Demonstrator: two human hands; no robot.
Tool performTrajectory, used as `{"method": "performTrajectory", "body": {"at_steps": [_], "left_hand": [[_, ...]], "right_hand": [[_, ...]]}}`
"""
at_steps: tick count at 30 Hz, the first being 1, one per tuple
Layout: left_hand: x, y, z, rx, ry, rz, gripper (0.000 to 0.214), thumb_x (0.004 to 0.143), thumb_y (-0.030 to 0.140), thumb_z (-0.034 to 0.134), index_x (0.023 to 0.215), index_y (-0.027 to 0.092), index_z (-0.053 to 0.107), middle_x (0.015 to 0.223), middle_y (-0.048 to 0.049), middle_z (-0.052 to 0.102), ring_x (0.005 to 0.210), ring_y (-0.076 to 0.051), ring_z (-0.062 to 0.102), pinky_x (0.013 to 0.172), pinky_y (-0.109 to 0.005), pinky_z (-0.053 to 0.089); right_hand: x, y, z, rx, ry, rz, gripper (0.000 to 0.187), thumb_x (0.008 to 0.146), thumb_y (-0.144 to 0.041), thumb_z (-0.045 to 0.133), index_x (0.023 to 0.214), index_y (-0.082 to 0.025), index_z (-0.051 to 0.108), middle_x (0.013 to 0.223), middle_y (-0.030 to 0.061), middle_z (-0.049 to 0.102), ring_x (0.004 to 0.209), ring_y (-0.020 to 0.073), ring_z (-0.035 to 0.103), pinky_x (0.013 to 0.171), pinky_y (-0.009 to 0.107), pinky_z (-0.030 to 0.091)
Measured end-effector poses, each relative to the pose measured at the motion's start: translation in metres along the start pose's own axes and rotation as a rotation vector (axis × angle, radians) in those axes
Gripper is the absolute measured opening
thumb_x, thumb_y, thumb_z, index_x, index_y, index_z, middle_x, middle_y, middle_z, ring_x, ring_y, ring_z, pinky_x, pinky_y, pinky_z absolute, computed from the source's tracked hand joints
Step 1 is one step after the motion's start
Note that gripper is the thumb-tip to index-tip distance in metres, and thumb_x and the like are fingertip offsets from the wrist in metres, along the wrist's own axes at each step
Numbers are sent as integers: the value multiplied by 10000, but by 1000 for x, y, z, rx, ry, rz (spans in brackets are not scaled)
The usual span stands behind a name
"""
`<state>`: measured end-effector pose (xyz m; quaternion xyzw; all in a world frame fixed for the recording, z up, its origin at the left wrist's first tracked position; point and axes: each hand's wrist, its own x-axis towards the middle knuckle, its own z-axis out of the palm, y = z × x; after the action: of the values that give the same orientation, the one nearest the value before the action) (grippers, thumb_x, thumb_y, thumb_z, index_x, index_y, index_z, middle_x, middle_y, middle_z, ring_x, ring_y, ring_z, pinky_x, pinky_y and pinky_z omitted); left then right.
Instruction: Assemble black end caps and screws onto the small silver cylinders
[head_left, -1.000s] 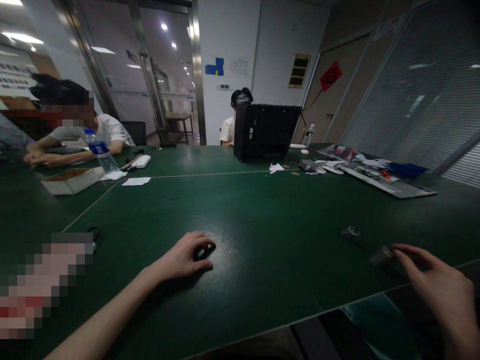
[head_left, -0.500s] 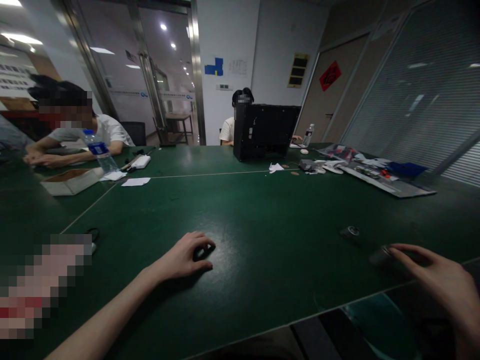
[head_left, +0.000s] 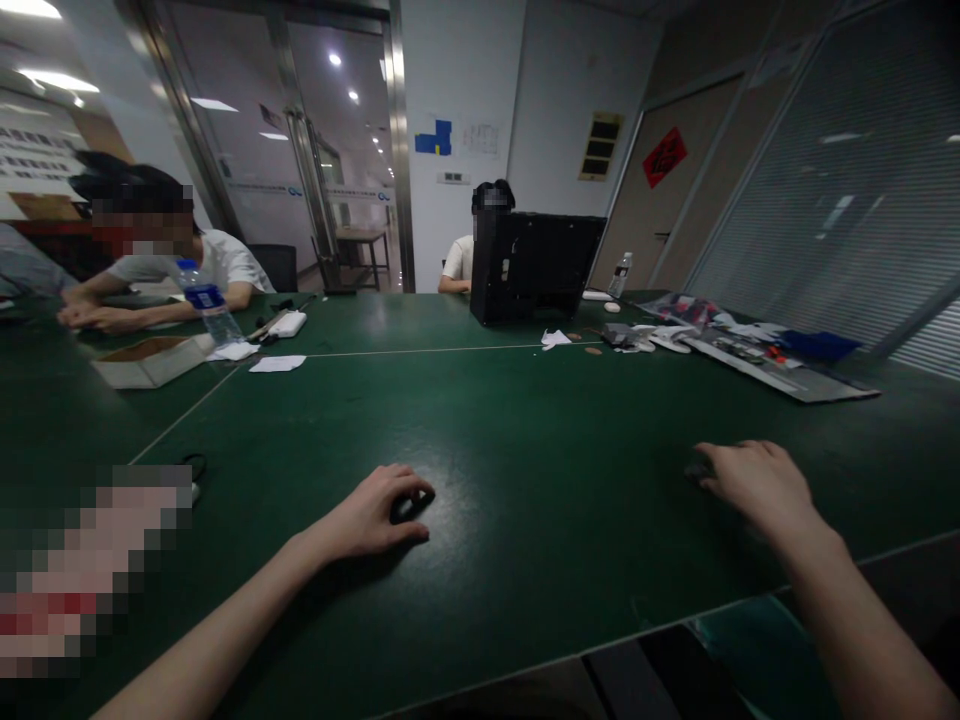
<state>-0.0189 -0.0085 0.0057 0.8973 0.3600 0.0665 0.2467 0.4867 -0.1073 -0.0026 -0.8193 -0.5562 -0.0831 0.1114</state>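
Note:
My left hand [head_left: 379, 512] lies on the green tabletop [head_left: 495, 420], with fingers curved and a gap between thumb and forefinger. Nothing shows in that gap. On the right side of the table my right hand [head_left: 757, 485] is bent over a small dark grey cylinder [head_left: 696, 471], its thumb and fingers closed around it. Only the cylinder's left end shows; the hand covers the rest. A second small cylinder, seen earlier nearer the table edge, is not clearly visible; the right hand and wrist cover that area.
A black monitor-like box [head_left: 540, 265] stands at the back, with a person behind it. Another person sits at the left near a water bottle [head_left: 210, 300] and an open box [head_left: 150, 365]. Parts and papers lie around a flat board [head_left: 806, 385] at the right.
My right hand has moved left and farther from me, from the nearer cylinder to the farther one. My left hand keeps its pose. The view has shifted slightly.

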Motion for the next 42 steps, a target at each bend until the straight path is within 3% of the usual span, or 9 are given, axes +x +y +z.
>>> {"method": "performTrajectory", "body": {"at_steps": [3, 8, 13, 16, 20, 24, 29, 37, 42], "left_hand": [[-1, 2, -1, 1, 4, 10, 463, 782, 520, 615, 1161, 257, 577, 1137, -53, 547, 1057, -260, 502, 907, -378, 425], [-1, 1, -1, -13, 1, 0, 467, 781, 523, 614, 1164, 259, 571, 1133, -55, 541, 1058, -270, 495, 892, -386, 426], [-1, 0, 1, -21, 0, 3, 465, 778, 520, 622, 1165, 267, 568, 1154, -53, 534, 1082, -271, 478, 912, -390, 414], [-1, 0, 0, -20, -1, -5, 452, 784, 506, 622, 1166, 271, 567, 1160, -46, 536, 1086, -265, 477, 911, -381, 414], [-1, 1, 0, -13, -5, 1, 451, 784, 508, 622, 1158, 260, 575, 1157, -50, 538, 1069, -263, 485, 898, -372, 420], [0, 3, -1, -10, 3, 20, 445, 785, 501, 621, 1148, 247, 586, 1127, -60, 548, 1044, -263, 495, 892, -376, 418], [-1, 6, -2, -7, 16, 32, 430, 789, 488, 621, 1129, 226, 598, 1093, -68, 555, 1022, -264, 498, 889, -389, 411], [1, -1, 3, 29, 29, 50, 385, 797, 450, 626, 1101, 214, 599, 1084, -66, 552, 1001, -247, 499, 871, -360, 412], [1, 0, 3, 45, 26, 61, 379, 800, 432, 628, 1106, 210, 598, 1077, -70, 559, 1001, -247, 503, 880, -359, 410]], "right_hand": [[10, -3, 13, -306, -227, -110, 220, 728, -140, 562, 902, -124, 696, 867, 176, 686, 917, 321, 611, 853, 438, 343], [16, -30, 3, -351, -254, -178, 214, 750, -162, 537, 899, -151, 690, 868, 141, 686, 885, 308, 615, 836, 450, 377], [-2, -108, -34, -38, -147, -345, 312, 770, -313, 571, 1047, -183, 627, 964, 117, 657, 917, 285, 595, 806, 418, 429], [-19, -162, -48, 227, -193, -474, 369, 769, -329, 593, 1118, -217, 558, 1027, 81, 635, 952, 245, 587, 778, 364, 459], [-36, -222, -46, 413, -286, -679, 358, 759, -225, 612, 1107, -226, 530, 1035, 49, 631, 915, 199, 605, 765, 317, 458], [-41, -260, -29, 423, -332, -855, 408, 747, -125, 601, 1134, -218, 517, 1034, 59, 629, 917, 200, 601, 742, 296, 446], [-44, -279, -9, 439, -404, -1002, 425, 744, -114, 602, 1147, -215, 509, 1045, 70, 627, 951, 214, 589, 772, 302, 438], [-55, -278, 14, 748, -474, -916, 520, 731, -176, 641, 1217, -220, 461, 1090, 58, 614, 942, 185, 586, 818, 289, 440], [-57, -279, 24, 796, -474, -865, 534, 705, -206, 681, 1200, -212, 480, 1102, 65, 605, 948, 193, 577, 825, 304, 439]]}}
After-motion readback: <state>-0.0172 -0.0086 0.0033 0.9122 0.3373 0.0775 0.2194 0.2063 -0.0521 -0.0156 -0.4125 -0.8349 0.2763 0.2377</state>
